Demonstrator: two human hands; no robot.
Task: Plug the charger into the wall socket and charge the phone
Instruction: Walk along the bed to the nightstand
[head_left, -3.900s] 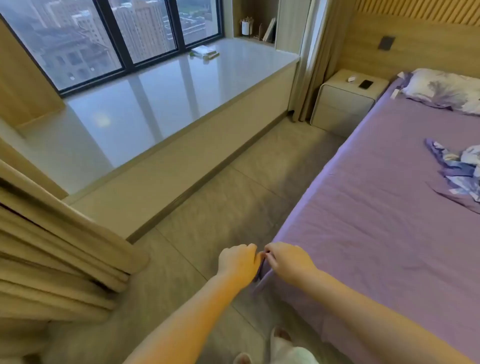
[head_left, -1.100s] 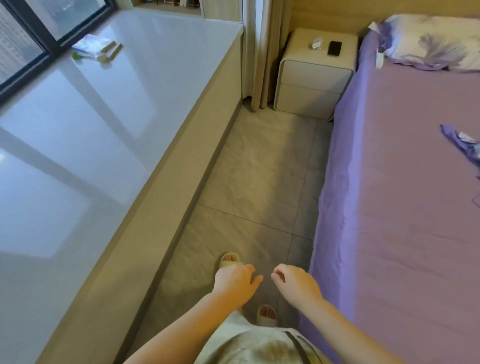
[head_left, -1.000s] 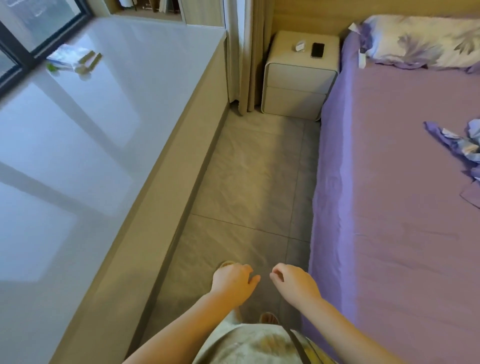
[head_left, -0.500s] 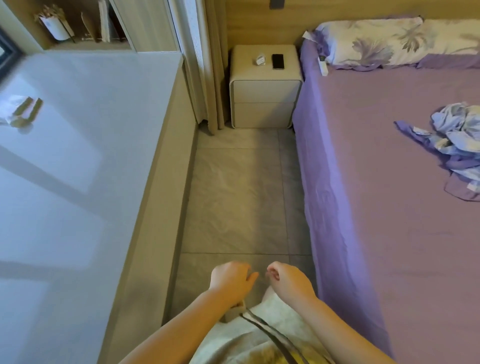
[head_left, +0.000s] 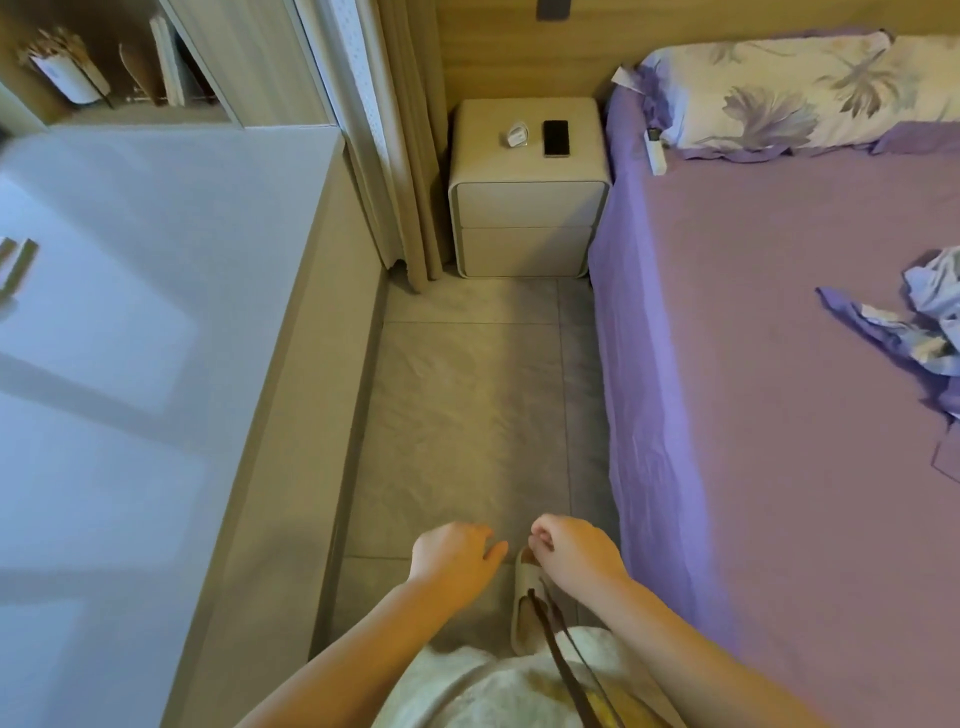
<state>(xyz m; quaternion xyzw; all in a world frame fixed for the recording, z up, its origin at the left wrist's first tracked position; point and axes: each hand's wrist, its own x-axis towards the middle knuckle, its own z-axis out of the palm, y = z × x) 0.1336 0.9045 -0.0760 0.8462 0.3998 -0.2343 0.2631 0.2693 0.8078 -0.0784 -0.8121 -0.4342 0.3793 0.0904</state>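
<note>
**A:** From the head view, where are the task's things?

**B:** The phone (head_left: 556, 137) lies flat on the nightstand (head_left: 527, 228), near its back edge, a little right of centre. Just beside it, to its left, sits a small white object, apparently the charger (head_left: 516, 136); it is too small to be sure. A dark plate on the wood panel (head_left: 553, 9) above the nightstand may be the wall socket, cut off by the frame's top edge.

**A:** And the hands?

**B:** The left hand (head_left: 453, 564) is loosely curled, fingers slack, holding nothing. The right hand (head_left: 574, 558) has thumb and forefinger pinched together; I cannot tell whether anything is between them. Both are well apart from the nightstand.

**A:** So the step in hand?

**B:** Getting there, I judge. Walk up the tiled floor (head_left: 478, 415), stop square to the nightstand's front edge, then take the charger by its body so the prongs stay free.

**A:** Anything in the way?

**B:** The aisle is narrow, between the window ledge (head_left: 156, 338) and the bed (head_left: 779, 364), but bare. The curtain (head_left: 400, 156) hangs beside the nightstand's left edge and could brush an arm. A white remote-like thing (head_left: 655, 150) lies at the bed's edge, by the pillow (head_left: 779, 88).
</note>
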